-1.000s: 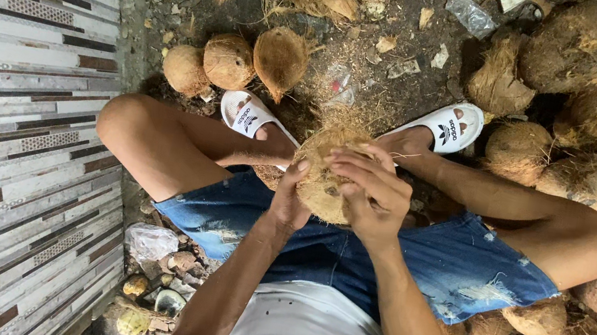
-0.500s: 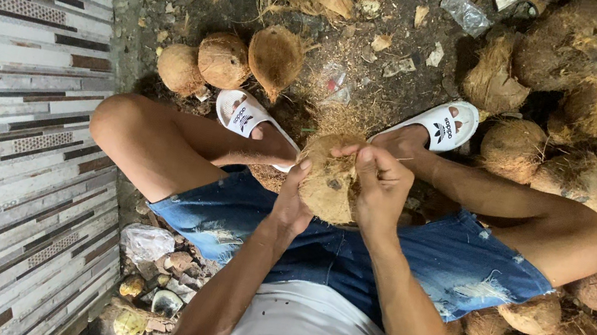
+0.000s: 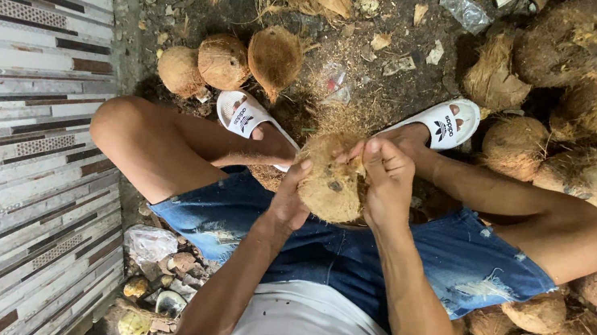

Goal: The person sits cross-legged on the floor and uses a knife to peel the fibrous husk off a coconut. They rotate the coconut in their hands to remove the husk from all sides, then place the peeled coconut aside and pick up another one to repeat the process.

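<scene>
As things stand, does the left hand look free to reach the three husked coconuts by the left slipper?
Probably not right away: the left hand is cupping the coconut that the right hand also grips. The three husked coconuts lie past the left knee, nothing covering them.

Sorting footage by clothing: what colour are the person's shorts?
Blue denim shorts, frayed pale in spots; head view.

One cam, head-worn, looks steeply down, close on lap and hands (image 3: 337,182); ground far, wall left.
</scene>
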